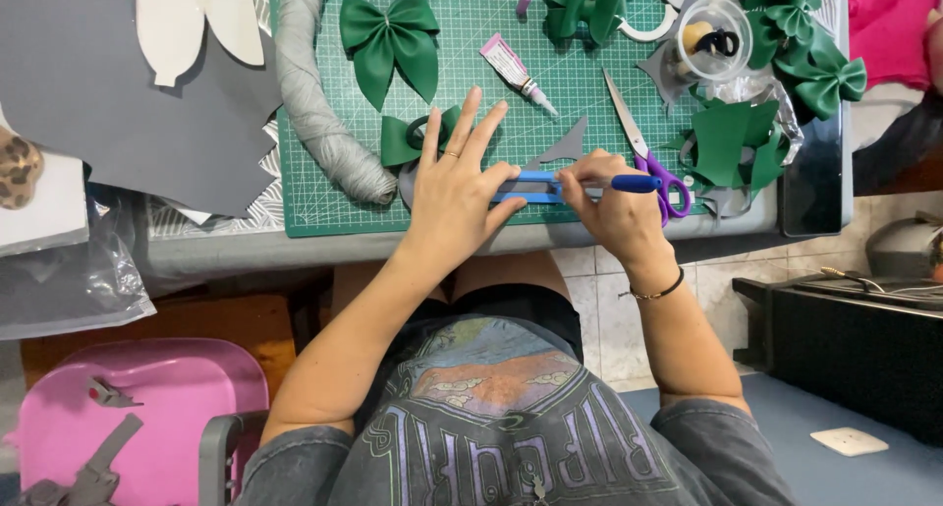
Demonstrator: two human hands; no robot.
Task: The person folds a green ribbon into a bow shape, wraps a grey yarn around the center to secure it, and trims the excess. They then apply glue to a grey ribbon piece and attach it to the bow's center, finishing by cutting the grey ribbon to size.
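Left hand is flat, fingers spread wide, palm pressing down on a blue ruler. No closed grip, just pinning it. Right hand is curled tight around a blue-handled tool, pen or craft knife, can't tell which; its tip sits at the ruler's edge.

Ruler's long axis runs left-right, parallel to the near edge of the green cutting mat. It lies near that edge, about mid-mat. Tool handle lies along the same line, butt end pointing right. Under the ruler is a grey cutout, pointed tip angled away from the person.

Relative to the mat:
- purple-handled scissors just right of the tool, blades pointing to the far side
- glue tube beyond the hands, lying diagonal
- big green bow on the far left part, smaller green bow touching the left hand's fingers
- grey wrapped ring along the left edge
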